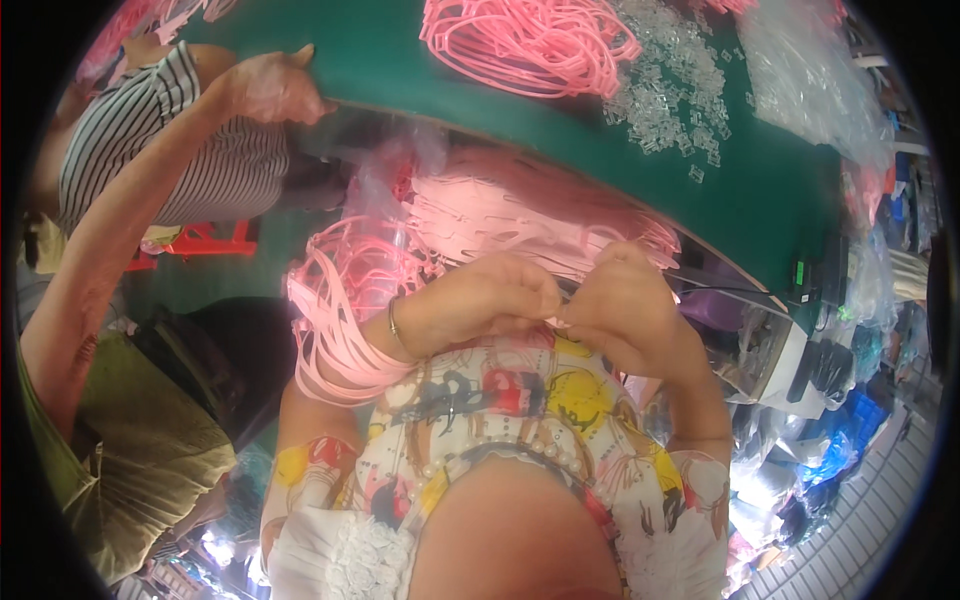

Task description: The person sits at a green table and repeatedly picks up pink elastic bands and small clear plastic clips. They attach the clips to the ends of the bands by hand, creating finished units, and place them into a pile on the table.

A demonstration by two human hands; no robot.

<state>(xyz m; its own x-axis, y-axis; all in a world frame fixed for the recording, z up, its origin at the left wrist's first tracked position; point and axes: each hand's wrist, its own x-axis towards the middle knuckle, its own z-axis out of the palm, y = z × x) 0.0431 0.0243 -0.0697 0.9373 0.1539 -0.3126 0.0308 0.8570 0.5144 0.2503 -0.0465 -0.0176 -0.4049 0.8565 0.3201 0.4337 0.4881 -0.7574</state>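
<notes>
My left hand [500, 296] and my right hand [625, 312] meet in front of my chest, fingertips pinched close together. Between them shows a tiny pinkish bit, too small and too covered by fingers to name. Several pink straps [335, 340] hang in loops over my left forearm, beside a bracelet at the wrist. Just beyond my hands, under the table edge, lies a thick bundle of flat pink straps [500, 215].
A green table [400, 50] spans the far side, bearing a pile of pink straps [525, 45], scattered small clear plastic pieces [675, 90] and clear plastic bags [810, 70]. Another person's arm [150, 190] reaches to the table at left, near a red stool [215, 240].
</notes>
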